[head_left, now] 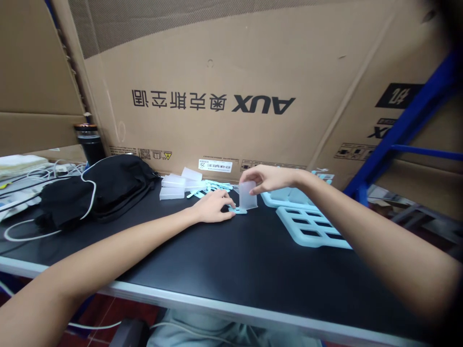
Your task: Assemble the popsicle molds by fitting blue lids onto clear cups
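R hand [269,178]: grip shut, thumb & fingertips pinch the top of a clear plastic cap [248,195], upright approx mid-counter [231,260]. L hand [213,206] lies palm-down at the cap's 9 o'clock, grip loose & not closed round anything, fingertips on a pale blue tab [238,210] at the cap's foot. Blue trays [311,229] sit at the cap's 3 o'clock, a stack of clear pieces [175,187] at 10 o'clock, a black bag [104,190] further out at 9.
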A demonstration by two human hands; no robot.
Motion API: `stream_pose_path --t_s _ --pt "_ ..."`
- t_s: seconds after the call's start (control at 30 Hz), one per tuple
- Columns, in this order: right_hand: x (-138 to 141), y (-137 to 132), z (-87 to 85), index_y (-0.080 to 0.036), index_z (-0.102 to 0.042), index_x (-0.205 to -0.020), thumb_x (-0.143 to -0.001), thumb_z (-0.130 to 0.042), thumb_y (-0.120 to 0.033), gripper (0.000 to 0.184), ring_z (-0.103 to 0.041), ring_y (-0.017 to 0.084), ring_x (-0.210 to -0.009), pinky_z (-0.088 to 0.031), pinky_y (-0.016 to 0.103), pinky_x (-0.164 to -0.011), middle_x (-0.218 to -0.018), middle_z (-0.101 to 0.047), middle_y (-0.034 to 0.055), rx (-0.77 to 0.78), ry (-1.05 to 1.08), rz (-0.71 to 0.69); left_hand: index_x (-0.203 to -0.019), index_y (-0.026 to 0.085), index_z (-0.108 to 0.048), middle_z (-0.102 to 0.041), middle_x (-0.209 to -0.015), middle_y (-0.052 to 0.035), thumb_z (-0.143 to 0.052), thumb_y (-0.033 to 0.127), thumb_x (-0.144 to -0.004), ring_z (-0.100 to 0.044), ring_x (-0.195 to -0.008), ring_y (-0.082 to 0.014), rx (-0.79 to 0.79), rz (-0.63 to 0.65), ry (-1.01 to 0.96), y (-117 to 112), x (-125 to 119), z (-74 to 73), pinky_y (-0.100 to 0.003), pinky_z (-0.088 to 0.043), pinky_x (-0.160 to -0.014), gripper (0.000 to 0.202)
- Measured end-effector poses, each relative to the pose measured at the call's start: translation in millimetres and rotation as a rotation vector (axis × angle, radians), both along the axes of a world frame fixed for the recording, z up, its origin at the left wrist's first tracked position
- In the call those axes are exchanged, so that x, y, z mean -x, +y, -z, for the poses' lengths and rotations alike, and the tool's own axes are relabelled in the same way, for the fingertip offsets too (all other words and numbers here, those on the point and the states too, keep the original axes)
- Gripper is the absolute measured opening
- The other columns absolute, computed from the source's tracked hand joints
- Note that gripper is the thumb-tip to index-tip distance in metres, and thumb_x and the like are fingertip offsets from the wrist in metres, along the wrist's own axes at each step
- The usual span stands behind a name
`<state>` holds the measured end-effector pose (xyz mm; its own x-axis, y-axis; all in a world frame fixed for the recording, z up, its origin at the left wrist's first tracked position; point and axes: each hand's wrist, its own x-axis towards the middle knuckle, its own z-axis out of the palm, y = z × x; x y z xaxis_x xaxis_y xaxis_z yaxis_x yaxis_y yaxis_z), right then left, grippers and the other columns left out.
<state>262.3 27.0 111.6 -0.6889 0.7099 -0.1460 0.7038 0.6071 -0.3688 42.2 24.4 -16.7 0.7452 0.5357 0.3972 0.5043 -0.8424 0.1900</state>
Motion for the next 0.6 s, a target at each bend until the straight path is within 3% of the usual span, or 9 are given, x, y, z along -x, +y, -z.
stream_pose_path --t_s 0.13,0.3,0.43,0.6 --pt "1.7 -3.6 4.9 -0.018 -0.060 -0.106 -0.071 -0.066 -0.033 0.038 -0.061 0.020 -0.084 -0.046 0.030 -0.071 -0.097 -0.067 0.0061 -0.031 0.029 0.004 -0.100 0.023 -0.065 -0.064 -0.101 -0.0029 -0.060 0.040 -0.086 -0.057 -0.099 -0.0203 0.116 0.156 -0.025 1.4 1.9 -2.3 -0.033 -0.043 -0.089 0.022" --pt "13.1 -11.2 16.8 -0.020 -0.057 -0.117 -0.068 -0.066 -0.028 0.050 -0.059 0.020 -0.080 -0.044 0.030 -0.067 -0.095 -0.065 0.0054 -0.134 -0.075 0.018 -0.095 0.020 -0.052 -0.065 -0.096 -0.0010 -0.070 0.045 -0.076 -0.058 -0.081 -0.0167 0.301 0.118 -0.142 3.2 3.8 0.3 -0.028 -0.045 -0.068 0.036" --pt "19.9 -15.6 28.3 -0.023 -0.058 -0.114 -0.067 -0.064 -0.024 0.048 -0.059 0.021 -0.082 -0.042 0.028 -0.065 -0.094 -0.065 0.0040 -0.146 -0.171 0.016 -0.096 0.020 -0.049 -0.064 -0.093 -0.0009 -0.071 0.046 -0.075 -0.059 -0.078 -0.0166 0.332 0.137 -0.174 4.4 4.5 2.4 -0.029 -0.045 -0.068 0.039" --pt "22.5 -20.2 44.2 -0.023 -0.054 -0.106 -0.067 -0.068 -0.030 0.042 -0.059 0.022 -0.086 -0.042 0.028 -0.065 -0.097 -0.065 0.0042 -0.187 -0.124 0.000 -0.091 0.020 -0.049 -0.061 -0.085 0.0002 -0.074 0.046 -0.071 -0.058 -0.072 -0.0161 0.338 0.130 -0.202 5.8 4.8 1.4 -0.028 -0.043 -0.064 0.042"
